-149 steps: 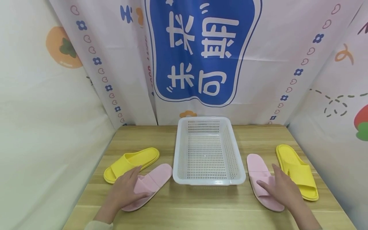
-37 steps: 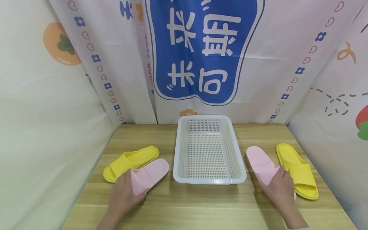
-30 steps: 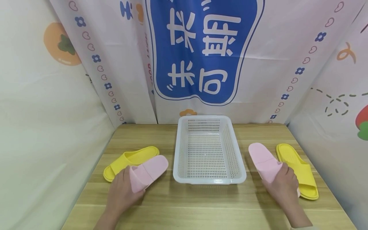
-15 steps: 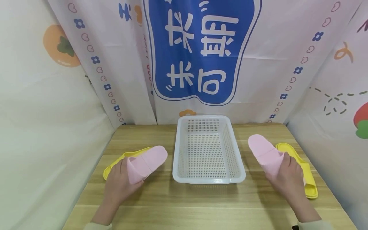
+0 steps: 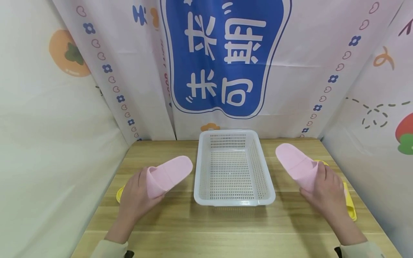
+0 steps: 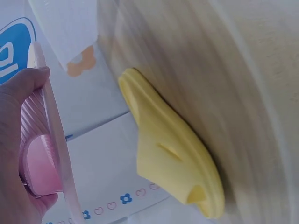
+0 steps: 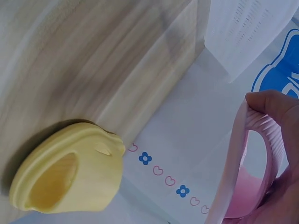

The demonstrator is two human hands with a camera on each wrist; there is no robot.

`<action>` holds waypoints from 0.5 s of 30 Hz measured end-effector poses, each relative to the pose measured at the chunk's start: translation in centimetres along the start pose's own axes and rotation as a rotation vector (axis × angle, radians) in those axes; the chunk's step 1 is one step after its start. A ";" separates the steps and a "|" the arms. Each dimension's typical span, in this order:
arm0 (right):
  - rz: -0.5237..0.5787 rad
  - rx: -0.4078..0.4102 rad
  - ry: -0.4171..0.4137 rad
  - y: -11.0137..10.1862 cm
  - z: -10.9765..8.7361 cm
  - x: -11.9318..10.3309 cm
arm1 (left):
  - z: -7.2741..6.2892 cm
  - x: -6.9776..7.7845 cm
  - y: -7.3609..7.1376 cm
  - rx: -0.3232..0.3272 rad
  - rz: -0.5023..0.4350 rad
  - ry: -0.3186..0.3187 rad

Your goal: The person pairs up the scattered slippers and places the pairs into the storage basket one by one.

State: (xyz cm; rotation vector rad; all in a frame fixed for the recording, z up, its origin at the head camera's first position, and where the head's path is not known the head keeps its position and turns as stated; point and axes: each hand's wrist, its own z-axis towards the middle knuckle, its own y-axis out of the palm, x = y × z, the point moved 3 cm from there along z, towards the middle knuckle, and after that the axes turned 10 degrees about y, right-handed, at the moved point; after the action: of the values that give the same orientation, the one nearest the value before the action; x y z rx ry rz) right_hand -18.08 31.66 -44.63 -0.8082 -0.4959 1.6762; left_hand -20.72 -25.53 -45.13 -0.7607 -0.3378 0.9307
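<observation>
1. The left hand [image 5: 137,195] grips a pink slipper [image 5: 167,175] by its strap end, fingers curled round it, and holds it clear of the surface [image 5: 206,222] with the toe pointing toward the basket [image 5: 233,202].
2. In the left wrist view the thumb lies along the slipper's ribbed sole while the other fingers [image 6: 23,186] tuck under the strap.
3. The right hand [image 5: 326,195] grips the other pink slipper [image 5: 295,165] in the same way, fingers clamped on its rear part, the toe raised and aimed up and left, toward the basket's right wall.
4. The right wrist view shows a fingertip [image 7: 271,102] hooked over the sole's edge.
5. Both pink slippers hang in the air, one on each side of the basket, neither over it nor touching it.
6. The white perforated basket stands in the middle of the wooden surface with nothing in it.
7. A yellow slipper [image 6: 170,154] lies flat on the surface below the left hand; from the head view only its tip [image 5: 118,195] shows.
8. A second yellow slipper [image 7: 65,175] lies on the surface beneath the right hand, near the right wall; only its edge [image 5: 350,206] shows from the head view.
9. Printed cloth [image 5: 226,61] hangs behind and on both sides.
</observation>
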 end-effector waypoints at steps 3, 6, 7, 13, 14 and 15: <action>-0.011 -0.003 -0.031 -0.4 0.4 -0.3 | 0.9 0.1 -0.1 0.009 -0.003 0.012; -0.013 -0.004 -0.056 -0.7 0.9 -0.5 | 1.9 0.4 -0.2 -0.004 0.000 0.026; -0.013 0.001 -0.069 -0.8 1.1 -0.6 | 2.2 0.4 -0.3 -0.008 0.002 0.033; -0.008 0.044 -0.159 -1.2 2.1 -1.2 | 3.9 0.8 -0.1 0.001 0.009 0.102; -0.006 0.050 -0.172 -1.3 2.3 -1.3 | 4.2 0.8 0.0 0.008 0.011 0.115; -0.003 0.055 -0.182 -1.4 2.4 -1.4 | 4.4 0.9 0.1 0.011 0.010 0.125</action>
State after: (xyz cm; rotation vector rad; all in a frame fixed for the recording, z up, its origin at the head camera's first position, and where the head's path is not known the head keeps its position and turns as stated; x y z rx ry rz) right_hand -18.74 30.88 -41.72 -0.6169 -0.5735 1.7619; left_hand -22.75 -22.83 -42.13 -0.8073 -0.2188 0.8896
